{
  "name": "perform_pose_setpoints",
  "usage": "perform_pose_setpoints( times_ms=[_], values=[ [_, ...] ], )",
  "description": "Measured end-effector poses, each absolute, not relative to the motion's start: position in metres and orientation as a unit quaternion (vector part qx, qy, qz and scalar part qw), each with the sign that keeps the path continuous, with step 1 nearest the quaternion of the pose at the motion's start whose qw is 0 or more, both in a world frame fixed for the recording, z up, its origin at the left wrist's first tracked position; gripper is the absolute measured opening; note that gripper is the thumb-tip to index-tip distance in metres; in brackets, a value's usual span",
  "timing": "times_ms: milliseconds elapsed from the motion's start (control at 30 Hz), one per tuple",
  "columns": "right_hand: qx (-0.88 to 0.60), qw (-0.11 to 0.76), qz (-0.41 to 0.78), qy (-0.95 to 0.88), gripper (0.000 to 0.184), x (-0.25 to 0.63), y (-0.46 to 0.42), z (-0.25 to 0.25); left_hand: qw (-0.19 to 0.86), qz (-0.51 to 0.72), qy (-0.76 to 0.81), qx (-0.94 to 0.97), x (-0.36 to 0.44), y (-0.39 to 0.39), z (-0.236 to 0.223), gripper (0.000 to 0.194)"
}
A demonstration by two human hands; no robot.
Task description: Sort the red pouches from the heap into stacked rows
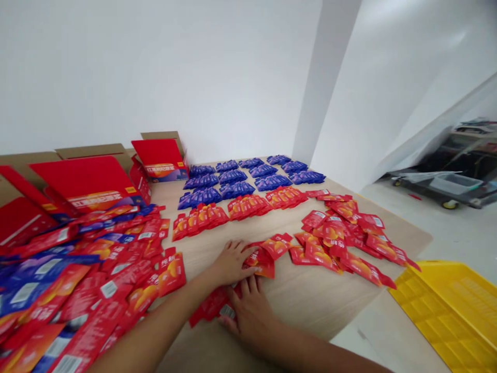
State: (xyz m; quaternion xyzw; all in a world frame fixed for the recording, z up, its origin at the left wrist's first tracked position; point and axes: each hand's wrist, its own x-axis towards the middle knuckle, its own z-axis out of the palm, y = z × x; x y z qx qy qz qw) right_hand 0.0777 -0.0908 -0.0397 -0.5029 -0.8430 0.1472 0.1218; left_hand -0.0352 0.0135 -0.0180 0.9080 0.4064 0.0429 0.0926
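Observation:
My left hand [234, 262] curls its fingers and thumb over a red pouch [266, 263] near the middle of the table. Just below it, my right hand [253, 311] presses on another red pouch [212, 305], with its thumb by the barcode. The two hands nearly touch, and they hide parts of both pouches. One more red pouch [277, 245] overlaps the far end of the one under my left hand. Beyond my hands runs a row of fanned red pouch stacks [248, 206], and behind it stand several rows of blue pouch stacks [233, 177].
A mixed heap of red and blue pouches [112, 269] spreads over the left side. Open red cartons [93, 178] stand behind it. To the right lies a loose pile of red pouches [341, 230]. A yellow crate [446, 300] sits beyond the table's right edge [421, 230].

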Motion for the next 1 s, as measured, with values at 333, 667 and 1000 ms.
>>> perform_pose_setpoints(
  times_ms=[333,667,1000],
  values=[
    [-0.341,0.139,0.156,-0.917,0.063,-0.029,-0.092,-0.022,0.042,-0.018,0.508,0.86,-0.189,-0.019,-0.01,0.046],
    [-0.455,0.216,0.078,-0.86,0.042,0.153,-0.062,0.009,-0.025,0.096,0.461,0.882,-0.129,0.015,-0.011,0.056],
    [-0.633,0.232,-0.003,-0.738,0.047,0.385,-0.071,-0.025,0.178,0.042,0.358,0.916,0.126,0.091,0.009,0.061]
  ],
)
